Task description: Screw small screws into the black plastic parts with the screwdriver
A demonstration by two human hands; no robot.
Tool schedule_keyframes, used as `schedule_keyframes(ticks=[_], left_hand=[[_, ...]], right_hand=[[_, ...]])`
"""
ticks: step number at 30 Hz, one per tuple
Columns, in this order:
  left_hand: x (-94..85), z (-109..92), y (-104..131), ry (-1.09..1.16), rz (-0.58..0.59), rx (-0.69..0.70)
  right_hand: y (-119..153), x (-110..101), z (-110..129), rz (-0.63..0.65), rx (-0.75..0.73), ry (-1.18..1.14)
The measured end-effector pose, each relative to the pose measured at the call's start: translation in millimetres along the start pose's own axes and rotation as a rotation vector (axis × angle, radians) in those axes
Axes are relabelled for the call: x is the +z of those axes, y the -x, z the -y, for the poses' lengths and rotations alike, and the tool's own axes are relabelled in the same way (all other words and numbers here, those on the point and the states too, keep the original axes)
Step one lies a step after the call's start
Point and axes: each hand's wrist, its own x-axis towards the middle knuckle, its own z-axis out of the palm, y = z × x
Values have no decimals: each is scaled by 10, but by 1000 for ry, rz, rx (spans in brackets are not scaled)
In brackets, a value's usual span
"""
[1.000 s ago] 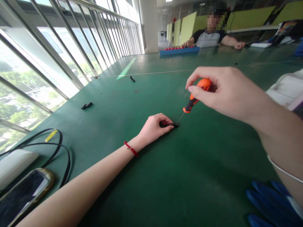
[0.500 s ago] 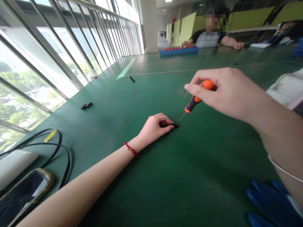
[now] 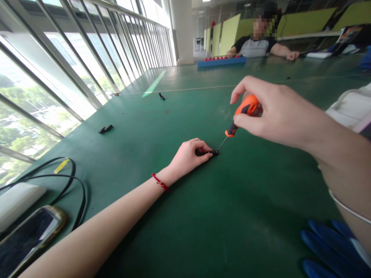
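On the green table [image 3: 185,208], my left hand [image 3: 191,155] pinches a small black part [image 3: 213,153] between thumb and fingers, and that part lies against the tabletop. My right hand [image 3: 269,108] is wrapped round the orange and black handle of a screwdriver [image 3: 242,112], with the index finger raised off it. The screwdriver slants down to the left, and its thin tip meets the right end of the black part. My left fingers hide some of the part.
Two small black pieces [image 3: 106,129] [image 3: 162,96] lie at the left. Near the left edge are a phone [image 3: 29,239], a white box [image 3: 20,200] and a black cable [image 3: 84,193]. Blue gloves [image 3: 327,247] lie lower right. A person [image 3: 255,46] sits behind a blue tray [image 3: 222,62].
My right hand's fingers have shifted round the screwdriver handle, and the index finger has lifted. The handle has moved slightly left. Across the table, the blue tray has moved a little right.
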Motion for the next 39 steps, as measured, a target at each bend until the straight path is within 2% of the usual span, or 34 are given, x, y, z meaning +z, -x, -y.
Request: schedule_keyframes(ticks=[3,11,17,39], left_hand=[[2,6,0,-1,-1,5],[4,8,-3,7,-1,10],[2,1,-6,7,3,4],[-4,-6,-9,3,1,8]], right_hand=[[4,-7,10,37,16,13],[0,12,5,23,5,10],[-16,57,-28,-63,-33,-17],[-12,53,-13,-30,15,-4]])
